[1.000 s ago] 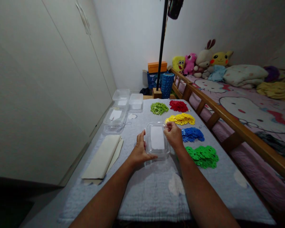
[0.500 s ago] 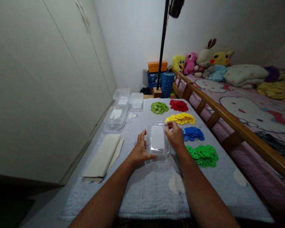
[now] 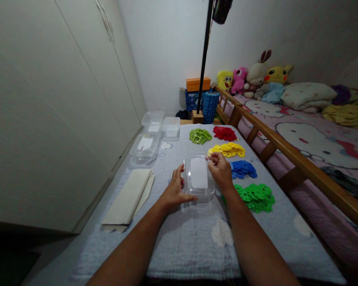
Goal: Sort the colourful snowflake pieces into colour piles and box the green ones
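A clear plastic container (image 3: 197,190) with a white label on its lid stands on the cloth-covered table in front of me. My left hand (image 3: 176,186) grips its left side and near corner, thumb along the front edge. At the far right corner, my right hand (image 3: 220,171) pinches the lid's rim with its fingertips. Beyond and to the right of that hand lie piles of flat plastic pieces: yellow (image 3: 228,149), blue (image 3: 244,169) and green (image 3: 258,198). Farther back are a light-green pile (image 3: 200,136) and a red pile (image 3: 224,133).
Clear containers (image 3: 145,146) stand at the table's back left, one lidded with a white paper on it. Folded beige cardboard (image 3: 128,198) lies on the left. A wooden bed rail (image 3: 274,151) runs along the right, and a black pole (image 3: 203,59) rises behind the table.
The lid's near edge and the container have shifted very slightly in the view. Both hands keep their hold on it.
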The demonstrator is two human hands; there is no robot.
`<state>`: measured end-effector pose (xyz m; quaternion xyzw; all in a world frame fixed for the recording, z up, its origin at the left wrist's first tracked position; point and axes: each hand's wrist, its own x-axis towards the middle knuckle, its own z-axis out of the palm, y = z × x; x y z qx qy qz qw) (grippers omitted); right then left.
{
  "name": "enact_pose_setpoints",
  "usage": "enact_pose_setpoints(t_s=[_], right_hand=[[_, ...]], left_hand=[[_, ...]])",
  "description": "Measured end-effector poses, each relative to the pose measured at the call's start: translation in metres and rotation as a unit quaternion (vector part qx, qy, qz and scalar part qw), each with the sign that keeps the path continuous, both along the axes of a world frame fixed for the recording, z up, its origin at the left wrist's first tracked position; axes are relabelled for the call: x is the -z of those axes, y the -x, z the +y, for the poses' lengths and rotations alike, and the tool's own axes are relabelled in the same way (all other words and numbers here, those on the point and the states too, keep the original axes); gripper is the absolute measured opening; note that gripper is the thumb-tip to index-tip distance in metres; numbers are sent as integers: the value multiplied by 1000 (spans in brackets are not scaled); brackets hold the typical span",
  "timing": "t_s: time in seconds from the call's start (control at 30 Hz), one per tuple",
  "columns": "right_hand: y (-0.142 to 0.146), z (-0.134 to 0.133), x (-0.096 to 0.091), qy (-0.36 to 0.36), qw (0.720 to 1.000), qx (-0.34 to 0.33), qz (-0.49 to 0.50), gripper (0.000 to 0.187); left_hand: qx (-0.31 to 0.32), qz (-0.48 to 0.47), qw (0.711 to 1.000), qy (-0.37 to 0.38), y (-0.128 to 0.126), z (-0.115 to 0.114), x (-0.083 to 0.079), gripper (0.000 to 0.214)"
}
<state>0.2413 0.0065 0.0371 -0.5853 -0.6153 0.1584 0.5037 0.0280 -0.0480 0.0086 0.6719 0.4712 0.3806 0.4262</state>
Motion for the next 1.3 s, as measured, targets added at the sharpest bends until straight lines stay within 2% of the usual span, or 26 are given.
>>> enact_pose_setpoints(t_s=[0.33,0.53,0.8,0.9,1.1,1.3], right_hand=[[1,-3,-4,-18,1000,-6,20,24],[2,-5,-6,-20,1000,-9,20,32],[0,-1,-4,14,999,-14,26,32],[-3,-1,-4,36,997,-31,56,32],[-13,-6,-8,85,987,-122,64,46],[-6,-15,-8,65,987,-107,98,47]], left_hand=[[-1,11,1000,-12,0,-2,-5,133],[12,22,999,-19,1,-2,-4,133],[13,15,999,-38,1,-2,-3,136],[19,14,999,-41,1,-2,-4,136],[24,24,999,-41,4,-1,-6,130],[19,25,998,-56,5,1,-7,123]])
